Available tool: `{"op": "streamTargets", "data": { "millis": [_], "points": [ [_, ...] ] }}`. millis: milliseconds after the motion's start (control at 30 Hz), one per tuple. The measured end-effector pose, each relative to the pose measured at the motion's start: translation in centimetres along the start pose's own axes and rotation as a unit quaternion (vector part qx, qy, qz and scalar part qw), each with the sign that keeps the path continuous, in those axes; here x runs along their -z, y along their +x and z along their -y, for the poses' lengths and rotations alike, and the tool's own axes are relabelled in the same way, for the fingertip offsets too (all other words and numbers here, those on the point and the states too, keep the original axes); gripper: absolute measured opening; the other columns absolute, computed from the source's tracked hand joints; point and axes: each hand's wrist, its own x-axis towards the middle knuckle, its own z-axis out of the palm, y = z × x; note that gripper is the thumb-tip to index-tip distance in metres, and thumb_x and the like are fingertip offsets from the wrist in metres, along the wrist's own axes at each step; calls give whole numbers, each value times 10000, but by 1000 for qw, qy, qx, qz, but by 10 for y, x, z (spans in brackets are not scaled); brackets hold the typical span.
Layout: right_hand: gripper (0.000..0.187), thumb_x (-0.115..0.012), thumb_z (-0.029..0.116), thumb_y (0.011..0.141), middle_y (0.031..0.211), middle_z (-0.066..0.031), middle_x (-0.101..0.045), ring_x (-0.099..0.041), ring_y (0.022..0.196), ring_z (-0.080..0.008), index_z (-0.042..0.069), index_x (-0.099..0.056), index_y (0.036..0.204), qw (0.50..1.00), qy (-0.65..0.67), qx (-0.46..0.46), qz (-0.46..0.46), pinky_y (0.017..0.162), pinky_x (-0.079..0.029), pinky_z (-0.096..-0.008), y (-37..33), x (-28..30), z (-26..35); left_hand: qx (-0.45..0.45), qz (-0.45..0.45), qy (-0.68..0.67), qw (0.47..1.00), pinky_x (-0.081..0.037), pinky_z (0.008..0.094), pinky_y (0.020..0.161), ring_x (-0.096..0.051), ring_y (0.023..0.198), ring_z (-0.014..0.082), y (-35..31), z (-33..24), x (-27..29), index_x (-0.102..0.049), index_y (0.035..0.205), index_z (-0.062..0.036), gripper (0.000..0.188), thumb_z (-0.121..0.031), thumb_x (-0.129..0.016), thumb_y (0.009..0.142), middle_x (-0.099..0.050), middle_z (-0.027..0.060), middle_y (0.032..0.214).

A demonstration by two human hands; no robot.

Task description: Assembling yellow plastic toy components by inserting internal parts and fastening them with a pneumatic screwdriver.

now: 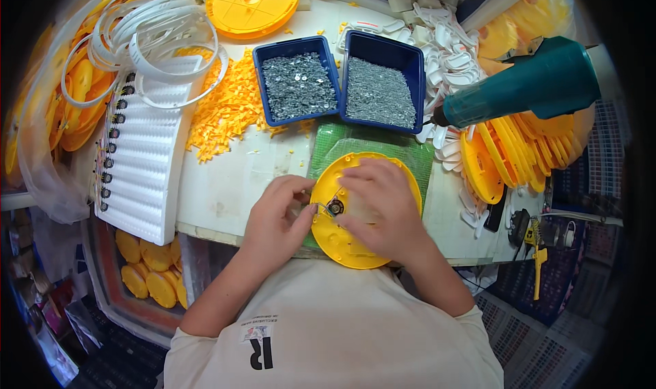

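Your left hand (277,215) curls at thin wires (324,209) on the yellow disc (333,242), centre of the frame; I cannot tell whether it pinches them. Your right hand (391,215), thumb and fingers apart, is over the disc beside a small black round part (335,206).

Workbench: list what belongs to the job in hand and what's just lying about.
In the job:
yellow disc, under the right hand
green mat beneath it
small wired part, by the left hand
probably the foam tray of similar parts

Seemingly just lying about:
white hoops
orange bits
white curved pieces
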Motion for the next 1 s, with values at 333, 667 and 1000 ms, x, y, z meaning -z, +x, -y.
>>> {"op": "streamTargets", "data": {
  "millis": [333,667,1000],
  "points": [
    [479,-719,284,897,1339,-174,-650,-572,1285,-418,50,-683,1313,997,-51,-54,16,1137,-424,-524,-45,19,-22,-326,136,283,892,-435,504,1097,-627,1286,308,28,-7,14,-737,1101,-115,424,48,-688,712,-741,41,1151],
    [230,-743,215,876,1032,-183,-712,-663,1023,-420,58,-697,1038,930,-243,-268,-67,905,-519,-486,1,48,-115,-259,107,243,928,-370,526,1156,-589,1296,378,22,7,5,-723,1122,-81,374,47,-619,787,-739,82,1138],
    [215,-661,231,992,970,-148,-740,-696,874,-378,52,-776,1015,897,-287,-324,-94,791,-563,-493,-11,50,-93,-235,60,182,953,-392,525,1126,-565,1230,435,16,15,-16,-624,1267,-22,462,-218,-680,852,-688,159,1122]
  ]
}}
